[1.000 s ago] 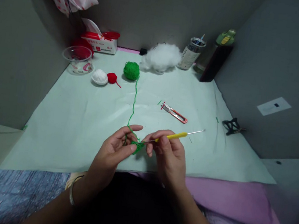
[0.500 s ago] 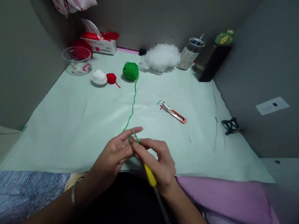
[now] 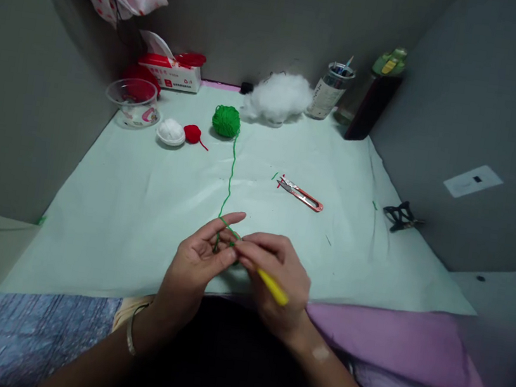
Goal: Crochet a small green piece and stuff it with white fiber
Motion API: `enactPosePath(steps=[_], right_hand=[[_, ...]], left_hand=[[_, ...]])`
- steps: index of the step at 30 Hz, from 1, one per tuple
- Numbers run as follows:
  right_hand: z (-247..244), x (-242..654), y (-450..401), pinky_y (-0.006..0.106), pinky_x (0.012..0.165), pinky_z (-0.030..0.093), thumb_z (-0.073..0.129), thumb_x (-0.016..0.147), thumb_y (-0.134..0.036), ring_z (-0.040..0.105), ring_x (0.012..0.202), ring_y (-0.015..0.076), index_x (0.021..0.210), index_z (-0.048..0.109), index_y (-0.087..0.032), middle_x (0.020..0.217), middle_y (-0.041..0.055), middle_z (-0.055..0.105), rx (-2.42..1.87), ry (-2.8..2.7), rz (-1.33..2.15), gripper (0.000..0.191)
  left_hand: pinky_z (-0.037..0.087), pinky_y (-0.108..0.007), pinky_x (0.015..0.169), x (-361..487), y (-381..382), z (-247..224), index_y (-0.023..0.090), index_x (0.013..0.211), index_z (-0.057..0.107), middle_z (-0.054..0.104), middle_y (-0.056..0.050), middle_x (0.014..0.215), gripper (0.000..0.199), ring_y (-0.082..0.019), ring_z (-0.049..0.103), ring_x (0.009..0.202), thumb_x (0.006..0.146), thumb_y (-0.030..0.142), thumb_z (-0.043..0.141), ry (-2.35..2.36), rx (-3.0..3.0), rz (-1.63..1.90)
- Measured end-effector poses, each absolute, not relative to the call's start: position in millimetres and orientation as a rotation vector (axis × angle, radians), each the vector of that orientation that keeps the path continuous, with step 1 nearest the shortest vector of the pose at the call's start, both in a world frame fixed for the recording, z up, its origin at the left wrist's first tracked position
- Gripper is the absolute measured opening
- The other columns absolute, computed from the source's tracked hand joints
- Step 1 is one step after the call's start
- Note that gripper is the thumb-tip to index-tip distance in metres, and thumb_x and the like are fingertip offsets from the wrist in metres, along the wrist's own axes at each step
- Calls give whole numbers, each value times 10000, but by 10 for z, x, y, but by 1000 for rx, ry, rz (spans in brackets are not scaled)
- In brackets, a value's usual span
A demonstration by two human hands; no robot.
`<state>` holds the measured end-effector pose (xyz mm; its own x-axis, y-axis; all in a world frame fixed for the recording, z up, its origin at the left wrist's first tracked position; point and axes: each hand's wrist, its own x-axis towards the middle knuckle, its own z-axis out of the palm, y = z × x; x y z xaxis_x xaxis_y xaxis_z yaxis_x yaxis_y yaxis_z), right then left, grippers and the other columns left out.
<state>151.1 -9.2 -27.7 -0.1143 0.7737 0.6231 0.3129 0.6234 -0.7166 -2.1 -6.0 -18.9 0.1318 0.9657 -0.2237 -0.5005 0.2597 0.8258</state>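
At upper left, on a pale green cover (image 3: pixel 94 196), a clear plastic bowl (image 3: pixel 143 115) in front of a red-and-white box (image 3: pixel 181 78); just below, a white yarn ball (image 3: pixel 170 131) beside a small red yarn ball (image 3: pixel 192 133). At lower center, thumb and fingers of the left hand (image 3: pixel 194 258) pinched on small green yarn work (image 3: pixel 232 244), partly hidden by the fingers. Down from a green yarn ball (image 3: pixel 226 121) at upper center, a green strand (image 3: pixel 231 174) over the raised left forefinger. Near white stuffing (image 3: pixel 283 98), also upper center, a can of pens (image 3: pixel 326 97). Meeting the left at the work, the right hand (image 3: pixel 282 274), closed around a yellow-handled tool (image 3: pixel 273 287), tip hidden. Right of center, red-handled snips (image 3: pixel 303 197); farther right, a tall bottle (image 3: pixel 375 104) above a black clip (image 3: pixel 399 217).
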Motion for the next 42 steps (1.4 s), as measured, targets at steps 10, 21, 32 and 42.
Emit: enactPosePath(steps=[10, 21, 32, 42], right_hand=[[-201, 1544, 13, 252, 575, 526, 628, 1022, -241, 624, 653, 107, 1024, 807, -270, 923, 24, 749, -823, -1225, 1035, 181], [-200, 1539, 91, 267, 578, 553, 647, 1003, -404, 609, 582, 117, 913, 714, -196, 817, 36, 754, -830, -1041, 1331, 236], [-165, 1585, -27, 287, 669, 600, 531, 1070, -257, 707, 713, 135, 1038, 730, -218, 927, 42, 772, -861, -1312, 1076, 205], [-329, 1601, -73, 358, 835, 659, 682, 959, -133, 760, 1029, 227, 1272, 732, -332, 1134, 59, 773, -846, -1940, 191, 375]], left_hand=[[461, -254, 810, -72, 12, -157, 199, 1162, 793, 635, 4, 836, 385, -112, 550, 759, 782, 231, 852, 791, 523, 1147], [468, -324, 866, -153, -49, -205, 268, 1238, 765, 624, -18, 908, 358, -175, 624, 853, 885, 331, 772, 834, 787, 1056], [475, -259, 775, -164, -34, -143, 260, 1146, 803, 624, -12, 860, 270, -145, 580, 815, 880, 307, 778, 1009, 946, 1125], [523, -237, 825, 0, -110, -109, 236, 1287, 718, 649, 8, 885, 500, -134, 636, 843, 799, 207, 826, 1065, 782, 1232]])
